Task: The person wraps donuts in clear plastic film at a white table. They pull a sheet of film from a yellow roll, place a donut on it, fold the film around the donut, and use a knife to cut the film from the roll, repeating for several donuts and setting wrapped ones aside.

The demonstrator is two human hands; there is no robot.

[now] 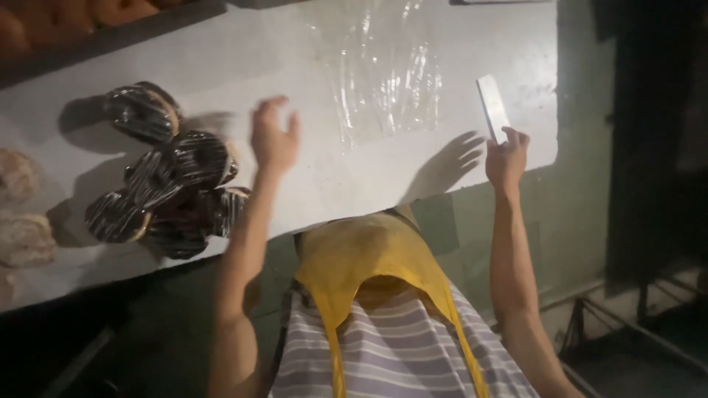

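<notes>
- The right hand (506, 158) pinches the lower end of a flat, pale rectangular piece (493, 107), perhaps a card or small scraper; what it is made of cannot be told. The fingers are closed on it and the piece stands up and away from the hand, over the tabletop (243, 59) edge.
- The left hand (273, 138) is raised over the tabletop, fingers loosely curled and half open, holding nothing and touching nothing that shows.
- A clear plastic sheet (387, 81) lies flat on the tabletop between the two hands and beyond them, wrinkled and catching the light.
- Just to the left of the left hand sits a cluster of chocolate-glazed doughnuts with white stripes (166, 180), some leaning on each other; further left are paler sugared doughnuts (22, 214) at the frame edge.
- In my judgement, the work goes best with the pinch kept firm near the end of the flat piece, so it does not twist, and with the open left hand kept clear of the glaze, which would smear easily.
- The person wears a yellow apron (376, 258) over a striped shirt.
</notes>
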